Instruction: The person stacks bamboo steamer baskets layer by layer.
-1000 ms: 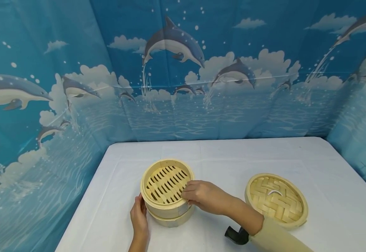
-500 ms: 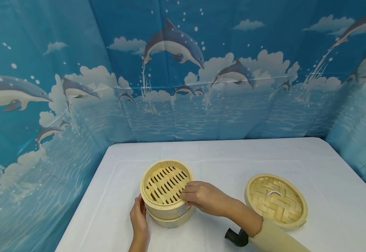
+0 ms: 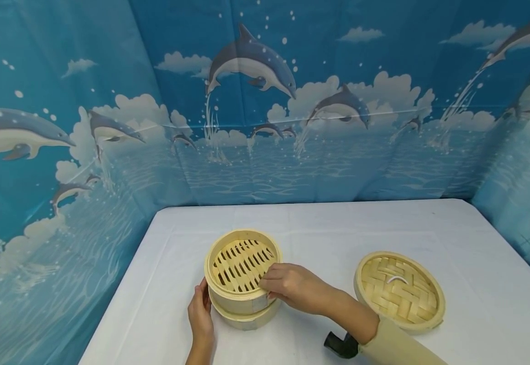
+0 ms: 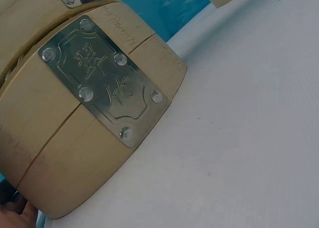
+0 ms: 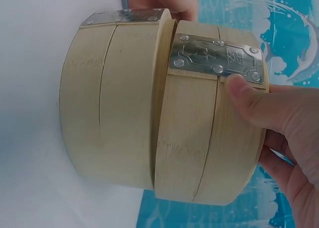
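Note:
Two round bamboo steamer baskets stand stacked on the table. The upper basket (image 3: 242, 266), with a slatted floor, sits slightly off-line and tilted on the lower basket (image 3: 247, 322); a narrow gap shows between them in the right wrist view. My right hand (image 3: 294, 286) pinches the upper basket's rim at its right front, the thumb (image 5: 244, 96) on the outer wall just below an engraved metal plate (image 5: 217, 58). Against the stack's left side my left hand (image 3: 202, 317) holds the lower basket, its fingers partly hidden behind. A similar plate (image 4: 104, 81) marks the lower basket in the left wrist view.
A woven bamboo lid (image 3: 399, 291) with a small white loop handle lies to the right, beyond my right forearm. A black curved object (image 3: 341, 345) shows beside the right sleeve. The white-covered table (image 3: 319, 228) is backed by a blue dolphin-print curtain (image 3: 265, 167).
The upper basket has shifted slightly up and to the right in my right hand, and a little more of the lower basket's rim shows. The left hand and the lid stay in place.

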Tool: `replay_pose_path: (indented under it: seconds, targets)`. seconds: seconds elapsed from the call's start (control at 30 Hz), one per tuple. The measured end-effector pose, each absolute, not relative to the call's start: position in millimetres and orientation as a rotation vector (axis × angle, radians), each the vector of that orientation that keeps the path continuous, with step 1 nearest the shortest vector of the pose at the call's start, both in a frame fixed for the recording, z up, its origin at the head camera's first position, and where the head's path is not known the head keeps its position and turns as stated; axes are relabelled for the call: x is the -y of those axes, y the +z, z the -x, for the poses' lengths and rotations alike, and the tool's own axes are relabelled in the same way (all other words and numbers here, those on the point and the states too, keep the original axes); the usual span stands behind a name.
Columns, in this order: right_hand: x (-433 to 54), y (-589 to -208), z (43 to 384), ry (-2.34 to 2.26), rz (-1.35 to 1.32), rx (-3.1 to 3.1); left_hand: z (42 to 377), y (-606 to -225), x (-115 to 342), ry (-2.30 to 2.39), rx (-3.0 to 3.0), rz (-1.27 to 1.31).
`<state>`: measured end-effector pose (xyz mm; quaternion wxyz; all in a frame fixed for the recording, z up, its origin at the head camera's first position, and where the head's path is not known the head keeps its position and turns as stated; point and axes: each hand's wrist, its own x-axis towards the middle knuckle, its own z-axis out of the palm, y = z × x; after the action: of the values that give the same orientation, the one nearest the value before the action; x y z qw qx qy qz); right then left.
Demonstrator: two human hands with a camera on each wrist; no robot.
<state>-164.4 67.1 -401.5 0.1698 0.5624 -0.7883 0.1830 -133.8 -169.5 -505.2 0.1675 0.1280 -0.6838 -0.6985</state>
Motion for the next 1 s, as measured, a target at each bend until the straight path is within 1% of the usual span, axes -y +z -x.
replay_pose_path:
  seconds: [0.63,1.0]
  targets:
    - [-65.8,-400.0,157.0,0.434,-1.629,2.286,131.3,-501.2,166.3,-1.991,1.940,-0.396]
    - [-70.3,-407.0,159.2,0.570,-1.586,2.265,131.2,-502.2,166.2,-1.971,1.975,-0.393]
